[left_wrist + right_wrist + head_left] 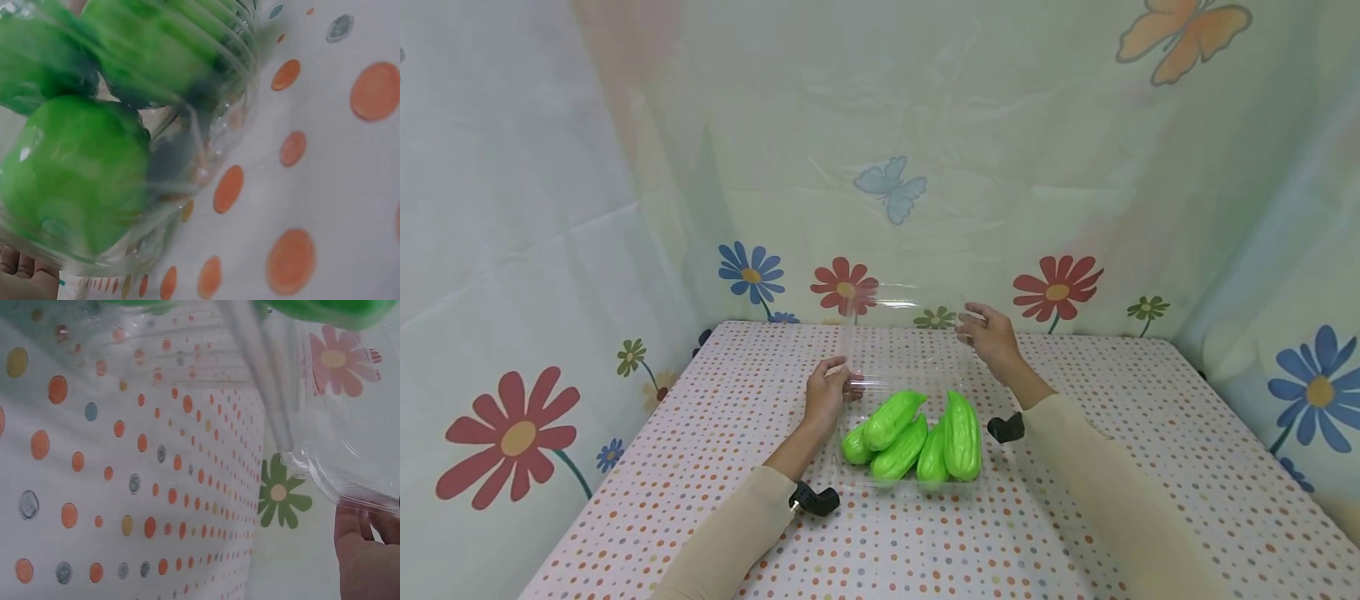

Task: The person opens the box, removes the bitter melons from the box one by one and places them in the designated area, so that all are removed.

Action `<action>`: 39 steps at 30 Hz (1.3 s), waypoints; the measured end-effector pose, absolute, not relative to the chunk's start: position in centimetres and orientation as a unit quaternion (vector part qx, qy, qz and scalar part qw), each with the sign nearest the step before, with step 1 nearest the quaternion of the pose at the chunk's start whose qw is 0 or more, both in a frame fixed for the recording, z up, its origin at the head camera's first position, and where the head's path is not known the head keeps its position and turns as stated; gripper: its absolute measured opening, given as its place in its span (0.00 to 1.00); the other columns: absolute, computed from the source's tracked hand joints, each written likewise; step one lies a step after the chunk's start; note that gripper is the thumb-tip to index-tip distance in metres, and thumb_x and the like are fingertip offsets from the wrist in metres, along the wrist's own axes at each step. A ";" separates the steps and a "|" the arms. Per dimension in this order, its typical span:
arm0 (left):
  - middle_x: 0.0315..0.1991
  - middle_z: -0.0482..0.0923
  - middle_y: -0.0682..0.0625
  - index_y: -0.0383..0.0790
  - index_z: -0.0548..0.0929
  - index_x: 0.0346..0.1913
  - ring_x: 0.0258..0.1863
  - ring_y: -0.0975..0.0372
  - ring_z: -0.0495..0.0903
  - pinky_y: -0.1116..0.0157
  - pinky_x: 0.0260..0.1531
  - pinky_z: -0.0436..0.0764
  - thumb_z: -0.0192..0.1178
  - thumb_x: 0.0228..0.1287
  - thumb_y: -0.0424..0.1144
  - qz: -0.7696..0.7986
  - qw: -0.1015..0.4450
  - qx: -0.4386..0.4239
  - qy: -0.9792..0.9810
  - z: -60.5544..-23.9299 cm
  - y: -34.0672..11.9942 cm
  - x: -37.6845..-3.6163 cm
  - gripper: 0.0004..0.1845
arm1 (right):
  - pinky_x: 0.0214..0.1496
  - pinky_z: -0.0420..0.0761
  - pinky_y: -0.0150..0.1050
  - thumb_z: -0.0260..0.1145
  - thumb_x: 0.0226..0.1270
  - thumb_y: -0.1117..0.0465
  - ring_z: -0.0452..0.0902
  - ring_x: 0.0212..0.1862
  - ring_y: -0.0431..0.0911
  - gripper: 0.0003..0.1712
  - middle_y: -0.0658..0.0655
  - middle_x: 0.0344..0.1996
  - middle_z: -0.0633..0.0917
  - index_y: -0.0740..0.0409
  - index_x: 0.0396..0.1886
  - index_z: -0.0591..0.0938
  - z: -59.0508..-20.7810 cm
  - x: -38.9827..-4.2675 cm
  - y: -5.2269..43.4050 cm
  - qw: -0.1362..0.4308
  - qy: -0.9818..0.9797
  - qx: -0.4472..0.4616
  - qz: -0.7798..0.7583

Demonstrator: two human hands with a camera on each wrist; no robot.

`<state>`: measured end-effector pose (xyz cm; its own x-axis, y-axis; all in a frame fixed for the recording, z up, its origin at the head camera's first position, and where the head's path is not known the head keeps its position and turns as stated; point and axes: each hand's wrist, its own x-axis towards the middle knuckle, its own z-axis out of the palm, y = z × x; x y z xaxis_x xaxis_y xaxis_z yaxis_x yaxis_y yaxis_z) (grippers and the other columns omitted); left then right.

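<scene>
A clear plastic clamshell box (854, 477) stands in the middle of the dotted table (700, 433), holding several bright green ridged gourds (917, 433). Its clear lid (902, 333) stands raised at the back. My left hand (826, 392) grips the box's left rim near the hinge. My right hand (988, 332) pinches the lid's upper right corner. In the left wrist view the gourds (75, 175) press against the box wall (212, 131), and my fingertips (25, 278) show at the bottom left. In the right wrist view the lid's rim (350, 487) lies over my fingers (362, 550).
Flowered cloth walls (550, 250) close in the table on the left, back and right. Dotted tablecloth (1075, 533) stretches around the box on all sides. Black wrist camera mounts (816, 498) sit on both cream sleeves.
</scene>
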<state>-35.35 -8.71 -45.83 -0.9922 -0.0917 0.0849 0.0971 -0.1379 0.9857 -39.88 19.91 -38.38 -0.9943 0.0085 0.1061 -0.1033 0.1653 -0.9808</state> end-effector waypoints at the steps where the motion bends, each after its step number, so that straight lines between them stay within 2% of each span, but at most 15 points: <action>1: 0.48 0.83 0.28 0.32 0.70 0.67 0.30 0.62 0.86 0.62 0.38 0.88 0.47 0.76 0.32 -0.754 0.064 -0.002 -0.653 -45.9 -8.7 -35.3 0.21 | 0.66 0.78 0.44 0.53 0.81 0.65 0.74 0.67 0.59 0.31 0.66 0.73 0.69 0.61 0.79 0.60 -38.6 -39.9 19.9 0.039 -0.764 0.027 0.644; 9: 0.43 0.84 0.28 0.28 0.69 0.68 0.29 0.59 0.86 0.59 0.39 0.89 0.50 0.73 0.27 -0.762 0.070 0.004 -0.644 -45.8 -8.6 -34.9 0.23 | 0.62 0.81 0.40 0.51 0.83 0.60 0.76 0.64 0.61 0.33 0.72 0.65 0.75 0.65 0.80 0.55 -40.2 -40.3 20.1 0.010 -0.785 0.020 0.620; 13: 0.38 0.85 0.32 0.28 0.68 0.69 0.31 0.53 0.87 0.53 0.42 0.88 0.50 0.73 0.26 -0.763 0.067 0.009 -0.643 -45.8 -8.7 -34.7 0.23 | 0.66 0.78 0.45 0.48 0.84 0.62 0.72 0.67 0.64 0.35 0.74 0.72 0.66 0.66 0.82 0.48 -40.9 -40.2 20.4 -0.039 -0.779 0.031 0.625; 16: 0.40 0.84 0.29 0.29 0.67 0.70 0.31 0.53 0.88 0.55 0.40 0.89 0.50 0.71 0.25 -0.762 0.069 0.010 -0.643 -46.0 -8.7 -34.7 0.25 | 0.69 0.75 0.47 0.47 0.84 0.64 0.69 0.70 0.65 0.36 0.73 0.77 0.57 0.67 0.81 0.43 -41.3 -40.0 20.5 -0.063 -0.770 0.040 0.634; 19: 0.44 0.84 0.27 0.30 0.66 0.72 0.30 0.56 0.88 0.60 0.37 0.89 0.50 0.69 0.24 -0.759 0.075 0.006 -0.647 -46.1 -8.6 -34.7 0.28 | 0.69 0.74 0.47 0.46 0.84 0.64 0.69 0.70 0.64 0.36 0.72 0.78 0.54 0.67 0.81 0.43 -41.6 -40.0 20.5 -0.070 -0.771 0.040 0.632; 25: 0.43 0.84 0.25 0.35 0.71 0.70 0.28 0.58 0.88 0.61 0.35 0.89 0.51 0.68 0.23 -0.756 0.086 -0.007 -0.649 -46.1 -8.6 -34.7 0.28 | 0.61 0.81 0.43 0.48 0.83 0.62 0.76 0.64 0.56 0.33 0.71 0.76 0.61 0.67 0.81 0.51 -42.2 -40.3 20.5 -0.052 -0.820 0.010 0.570; 30: 0.42 0.85 0.28 0.29 0.77 0.65 0.27 0.59 0.87 0.62 0.35 0.88 0.51 0.69 0.26 -0.752 0.068 -0.004 -0.656 -46.2 -9.0 -34.8 0.22 | 0.57 0.82 0.40 0.49 0.83 0.61 0.78 0.61 0.54 0.32 0.70 0.74 0.65 0.66 0.80 0.56 -42.9 -40.3 20.4 -0.047 -0.834 -0.004 0.549; 35: 0.39 0.87 0.34 0.27 0.80 0.61 0.29 0.58 0.87 0.59 0.37 0.88 0.52 0.72 0.30 -0.739 0.041 -0.008 -0.672 -46.4 -9.3 -34.7 0.19 | 0.41 0.81 0.34 0.49 0.83 0.60 0.83 0.49 0.48 0.30 0.70 0.68 0.73 0.65 0.79 0.60 -43.6 -40.2 20.4 -0.034 -0.844 -0.008 0.535; 39: 0.40 0.88 0.35 0.28 0.79 0.62 0.31 0.57 0.87 0.57 0.39 0.88 0.52 0.73 0.32 -0.734 0.028 -0.020 -0.678 -46.4 -9.5 -34.7 0.19 | 0.42 0.84 0.32 0.50 0.82 0.59 0.86 0.48 0.46 0.30 0.70 0.67 0.75 0.65 0.79 0.61 -44.0 -40.2 20.4 -0.035 -0.838 -0.021 0.545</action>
<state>-34.75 -9.52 -46.42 -0.9976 -0.0131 0.0675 0.0683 -0.0782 0.9946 -40.24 20.39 -44.01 -0.9967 -0.0034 -0.0807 0.0724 0.4060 -0.9110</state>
